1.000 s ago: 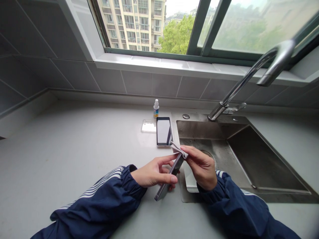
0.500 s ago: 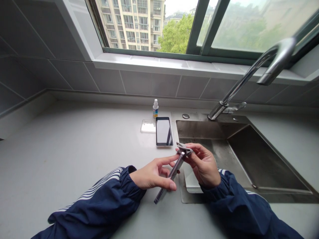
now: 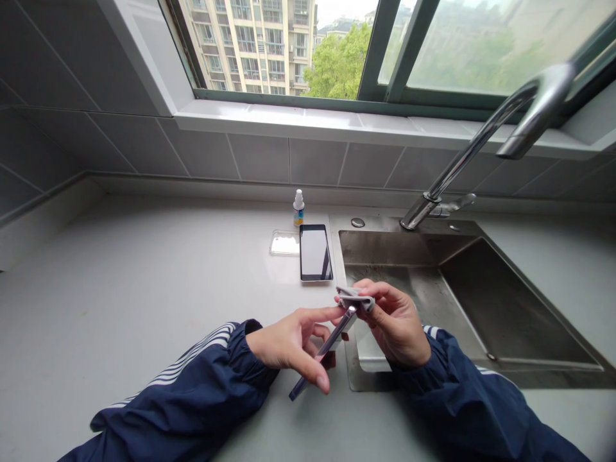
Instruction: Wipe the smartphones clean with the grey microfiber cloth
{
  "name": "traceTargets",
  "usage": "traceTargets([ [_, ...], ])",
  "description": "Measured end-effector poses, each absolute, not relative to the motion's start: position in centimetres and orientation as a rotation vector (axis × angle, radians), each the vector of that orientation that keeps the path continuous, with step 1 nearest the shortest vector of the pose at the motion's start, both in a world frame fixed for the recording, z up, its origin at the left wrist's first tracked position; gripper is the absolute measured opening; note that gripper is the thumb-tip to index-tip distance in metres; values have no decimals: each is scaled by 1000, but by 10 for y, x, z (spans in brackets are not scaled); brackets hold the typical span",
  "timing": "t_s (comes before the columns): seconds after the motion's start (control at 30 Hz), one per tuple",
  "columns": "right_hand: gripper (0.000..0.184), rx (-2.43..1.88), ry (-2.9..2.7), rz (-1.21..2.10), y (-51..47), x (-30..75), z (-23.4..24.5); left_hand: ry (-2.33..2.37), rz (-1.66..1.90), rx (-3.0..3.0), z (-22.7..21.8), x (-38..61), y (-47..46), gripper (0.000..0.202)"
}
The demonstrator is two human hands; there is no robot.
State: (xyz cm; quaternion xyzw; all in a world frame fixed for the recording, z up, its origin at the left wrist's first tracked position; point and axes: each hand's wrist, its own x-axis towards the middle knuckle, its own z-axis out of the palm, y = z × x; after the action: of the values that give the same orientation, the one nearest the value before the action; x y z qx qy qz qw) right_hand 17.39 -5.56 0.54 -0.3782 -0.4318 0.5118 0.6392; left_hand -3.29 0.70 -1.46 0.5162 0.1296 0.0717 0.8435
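Note:
My left hand (image 3: 301, 346) grips a slim purple-edged phone (image 3: 325, 353), tilted on its side above the counter, thumb on the near face and fingers behind it. Pinched in my right hand (image 3: 397, 321) is a folded grey cloth (image 3: 355, 298), which touches the phone's upper end. Part of that end is hidden under the cloth. Beyond my hands a second phone (image 3: 316, 253) lies flat, dark-framed with a pale reflecting screen. Beside it lies a clear phone case (image 3: 284, 244). A small white spray bottle (image 3: 299, 206) stands upright just behind them.
To the right, a steel sink (image 3: 520, 308) is set into the white counter (image 3: 168, 269). A chrome faucet (image 3: 486, 135) arches over its back edge. Behind the counter runs a grey tiled wall (image 3: 260, 157) below a window ledge (image 3: 337, 122).
The phone has shifted slightly down and left in my left hand, and its tilt has changed a little. My right hand and the cloth have moved slightly down with it.

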Motion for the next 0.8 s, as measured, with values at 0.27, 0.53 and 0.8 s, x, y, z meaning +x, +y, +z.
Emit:
traceTargets([
  [0.27, 8, -817, -1035, 1182, -58, 175, 6, 220, 162, 1144, -9, -32, 8, 99],
  [0.53, 11, -854, -1210, 1057, -64, 174, 10, 195, 170, 1118, -2, -32, 8, 64],
  [0.8, 26, -848, -1369, 979, -72, 171, 6, 255, 124, 1083, -3, -37, 10, 51],
])
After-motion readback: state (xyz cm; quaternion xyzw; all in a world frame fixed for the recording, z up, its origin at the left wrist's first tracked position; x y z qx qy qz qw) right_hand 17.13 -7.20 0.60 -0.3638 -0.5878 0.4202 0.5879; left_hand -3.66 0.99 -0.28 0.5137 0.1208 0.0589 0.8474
